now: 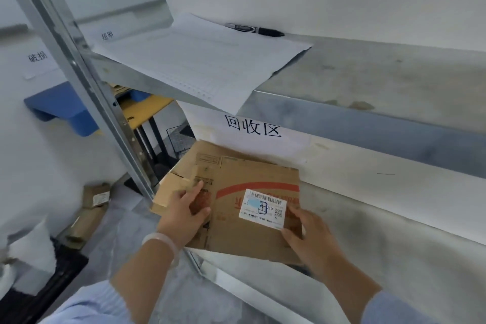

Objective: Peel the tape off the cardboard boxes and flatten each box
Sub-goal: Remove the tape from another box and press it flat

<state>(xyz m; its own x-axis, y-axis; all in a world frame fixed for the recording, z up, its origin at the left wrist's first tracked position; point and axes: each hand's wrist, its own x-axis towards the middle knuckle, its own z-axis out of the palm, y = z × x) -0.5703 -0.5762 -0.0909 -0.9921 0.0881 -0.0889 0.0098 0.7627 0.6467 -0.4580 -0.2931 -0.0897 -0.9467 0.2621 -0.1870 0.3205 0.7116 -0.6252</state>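
Observation:
A flattened brown cardboard box [236, 179] with a red arc and a white shipping label [263, 209] lies on the lower metal shelf [394, 244], on top of another flat cardboard piece [205, 152]. My left hand [184, 213] grips its left edge, thumb on top. My right hand [310, 231] holds the front right part, thumb beside the label, fingers under the board. No tape is visible on the box.
An upper shelf [368, 81] carries a sheet of paper [197, 58] and a black pen [255, 29]. A steel upright [86, 81] stands to the left of the box. More cardboard boxes [89, 213] lie on the floor at the left. A blue stool [63, 108] is behind.

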